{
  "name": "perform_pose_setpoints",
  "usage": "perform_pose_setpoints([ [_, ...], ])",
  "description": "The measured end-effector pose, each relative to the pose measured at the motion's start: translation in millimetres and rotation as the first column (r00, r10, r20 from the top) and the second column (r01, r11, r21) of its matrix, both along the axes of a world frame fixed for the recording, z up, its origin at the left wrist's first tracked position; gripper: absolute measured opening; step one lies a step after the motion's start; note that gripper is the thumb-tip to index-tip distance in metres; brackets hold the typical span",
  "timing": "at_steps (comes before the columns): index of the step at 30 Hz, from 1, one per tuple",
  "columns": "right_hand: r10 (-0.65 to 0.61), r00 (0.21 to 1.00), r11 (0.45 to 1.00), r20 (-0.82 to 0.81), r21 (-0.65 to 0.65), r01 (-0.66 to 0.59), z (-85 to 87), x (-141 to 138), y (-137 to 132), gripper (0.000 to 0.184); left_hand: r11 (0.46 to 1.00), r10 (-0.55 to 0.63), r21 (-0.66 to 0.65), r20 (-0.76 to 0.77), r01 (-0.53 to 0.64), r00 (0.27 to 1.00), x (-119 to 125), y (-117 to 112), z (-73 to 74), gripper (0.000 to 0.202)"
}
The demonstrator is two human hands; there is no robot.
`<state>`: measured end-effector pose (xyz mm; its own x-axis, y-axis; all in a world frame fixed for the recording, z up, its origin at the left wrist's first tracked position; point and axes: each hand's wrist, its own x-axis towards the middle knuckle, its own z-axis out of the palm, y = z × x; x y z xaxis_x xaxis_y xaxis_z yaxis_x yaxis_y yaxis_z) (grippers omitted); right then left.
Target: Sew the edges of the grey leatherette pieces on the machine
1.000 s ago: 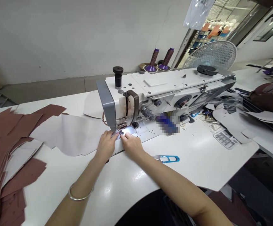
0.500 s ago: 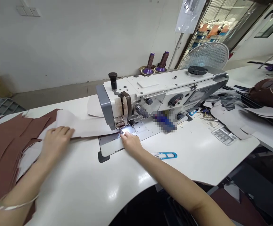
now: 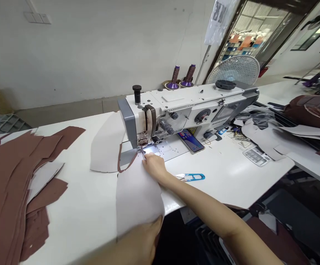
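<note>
Under the presser foot of the sewing machine (image 3: 176,110) lies the edge of a pale grey-backed fabric piece (image 3: 137,195), which stretches toward me over the table's front edge. My right hand (image 3: 154,166) is closed at this edge, fingertips pinched close beside the lit needle area. Nearer to me, my left hand (image 3: 148,235), partly blurred, grips the piece's near end; some fingers are hidden. A second pale piece (image 3: 107,147) lies left of the machine head, and a narrow brown strip (image 3: 119,158) loops between the pieces.
Stacked brown pieces (image 3: 7,176) cover the table's left side. Blue-handled thread snips (image 3: 194,177) lie right of my right hand. A phone (image 3: 193,140) rests by the machine bed. Behind stand two thread cones (image 3: 175,75) and a fan (image 3: 237,70). More cut pieces (image 3: 262,138) lie at right.
My left hand has moved from the left of the machine down toward me, and the pale piece now extends forward in its grip. My right hand stays by the needle.
</note>
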<state>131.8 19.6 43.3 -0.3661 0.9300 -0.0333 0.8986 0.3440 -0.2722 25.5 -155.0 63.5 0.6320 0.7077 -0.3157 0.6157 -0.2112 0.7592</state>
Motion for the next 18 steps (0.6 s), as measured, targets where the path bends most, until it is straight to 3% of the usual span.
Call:
perform_pose_setpoints([
  [2,0.034,0.996,0.998,0.08,0.051,-0.038,-3.9,-2.4,-7.7,0.025,0.993,-0.074,-0.101,-0.103,0.064,0.992,2.5,30.3,12.2,0.029],
  [3,0.055,0.993,0.995,0.109,0.081,-0.064,-6.3,-3.0,-11.1,0.027,0.997,-0.03,-0.073,-0.197,0.016,0.98,-2.2,47.9,17.4,0.029],
  [4,0.069,0.989,0.99,0.132,0.109,-0.084,-8.7,-3.2,-14.0,0.029,0.995,0.099,0.043,-0.301,-0.091,0.949,-9.2,66.1,20.4,0.035],
  [5,0.079,0.985,0.987,0.15,0.13,-0.099,-10.8,-3.2,-16.1,0.029,0.938,0.309,0.265,-0.345,-0.223,0.887,-17.2,84.0,20.7,0.038],
  [6,0.084,0.983,0.984,0.163,0.145,-0.108,-12.6,-2.9,-17.4,0.029,0.847,0.436,0.46,-0.316,-0.266,0.842,-25.2,100.9,17.9,0.036],
  [7,0.086,0.982,0.982,0.169,0.152,-0.113,-14.1,-2.6,-18.0,0.028,0.763,0.488,0.595,-0.276,-0.252,0.828,-32.2,115.9,12.5,0.036],
  [9,0.088,0.981,0.98,0.174,0.159,-0.116,-16.0,-1.7,-17.7,0.027,0.686,0.458,0.71,-0.253,-0.158,0.852,-41.2,138.8,-3.4,0.042],
  [13,0.104,0.98,0.974,0.17,0.18,-0.135,-17.8,0.0,-15.5,0.026,0.645,0.426,0.764,-0.331,-0.026,0.842,-40.6,158.2,-30.7,0.045],
  [18,0.116,0.98,0.971,0.158,0.189,-0.146,-17.5,0.8,-14.3,0.028,0.618,0.452,0.786,-0.377,0.022,0.809,-35.8,161.7,-35.9,0.04],
])
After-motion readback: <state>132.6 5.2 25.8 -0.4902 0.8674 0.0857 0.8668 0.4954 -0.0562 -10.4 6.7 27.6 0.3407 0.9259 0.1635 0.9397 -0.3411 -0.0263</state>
